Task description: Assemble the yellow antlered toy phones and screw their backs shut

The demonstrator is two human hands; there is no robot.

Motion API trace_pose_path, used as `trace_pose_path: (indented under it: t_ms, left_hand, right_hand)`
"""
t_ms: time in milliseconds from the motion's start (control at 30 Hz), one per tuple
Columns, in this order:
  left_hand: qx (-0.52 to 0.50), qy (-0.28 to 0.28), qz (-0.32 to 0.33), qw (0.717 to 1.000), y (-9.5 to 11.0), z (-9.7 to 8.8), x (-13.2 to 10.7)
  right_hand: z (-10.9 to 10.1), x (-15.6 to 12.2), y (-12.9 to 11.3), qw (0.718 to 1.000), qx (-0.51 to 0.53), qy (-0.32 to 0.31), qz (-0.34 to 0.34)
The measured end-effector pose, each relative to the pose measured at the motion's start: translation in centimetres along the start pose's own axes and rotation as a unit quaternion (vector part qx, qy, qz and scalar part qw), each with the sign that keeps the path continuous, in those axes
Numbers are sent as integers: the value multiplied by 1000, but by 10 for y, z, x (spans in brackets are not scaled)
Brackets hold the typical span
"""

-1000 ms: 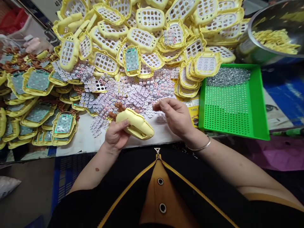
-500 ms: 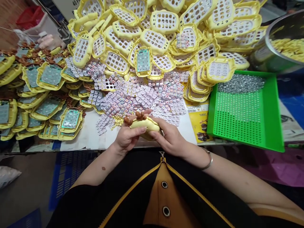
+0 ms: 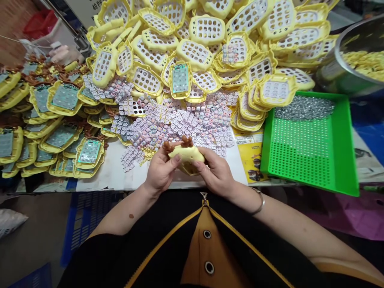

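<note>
Between my two hands is a yellow toy phone casing (image 3: 189, 155) with brown antler-like knobs along its far edge. My left hand (image 3: 160, 170) is closed on its left side, thumb lying over the near face. From the other side my right hand (image 3: 217, 172) grips it, thumb pressed on the front. My fingers hide its back and part of its sides. Just beyond lie many pale button sheets (image 3: 180, 120) in a loose heap, with small yellow pieces (image 3: 147, 155) at its near edge.
Yellow casings with white grids (image 3: 207, 29) are piled at the back. Casings with circuit boards (image 3: 89, 152) are stacked on the left. A green tray (image 3: 303, 154) on the right holds many screws (image 3: 303, 106). Behind it stands a metal bowl (image 3: 333, 76) of yellow parts.
The casing has tilted in my hands, so more of its yellow face and lower side shows. Both hands stay closed on it in nearly the same place.
</note>
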State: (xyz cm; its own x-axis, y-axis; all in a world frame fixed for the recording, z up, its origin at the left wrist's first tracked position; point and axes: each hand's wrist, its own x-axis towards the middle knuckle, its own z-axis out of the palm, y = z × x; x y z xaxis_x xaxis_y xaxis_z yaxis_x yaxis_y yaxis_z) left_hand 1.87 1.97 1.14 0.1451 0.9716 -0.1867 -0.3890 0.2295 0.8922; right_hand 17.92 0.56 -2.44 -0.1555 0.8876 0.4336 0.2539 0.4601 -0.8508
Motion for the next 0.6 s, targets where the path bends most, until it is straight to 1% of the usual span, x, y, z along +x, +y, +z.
trace_pose_path:
  t_ms: [67, 167, 267, 333, 400, 467, 533, 600]
  left_hand:
    - [41, -8, 37, 998, -3, 0, -3]
    - [88, -4, 91, 992, -4, 6, -9]
    - [125, -15, 106, 986, -3, 14, -12]
    - [135, -31, 106, 985, -2, 18, -12]
    - [143, -47, 106, 983, -1, 17, -11]
    - [187, -56, 96, 976, 3, 14, -10]
    - [277, -63, 90, 955, 9, 9, -9]
    - [380, -83, 104, 915, 15, 5, -10]
  right_hand:
    - [0, -1, 1, 1000, 1, 4, -16]
    - [0, -3, -1, 999, -6, 29, -41]
    - [2, -6, -3, 997, 10, 52, -52]
    - [4, -8, -1, 996, 33, 72, -40]
    - [5, -10, 3, 994, 59, 86, -10]
    - [2, -9, 7, 994, 75, 74, 21]
    - [-6, -6, 9, 994, 71, 76, 26]
    - [-17, -2, 7, 995, 34, 96, -9]
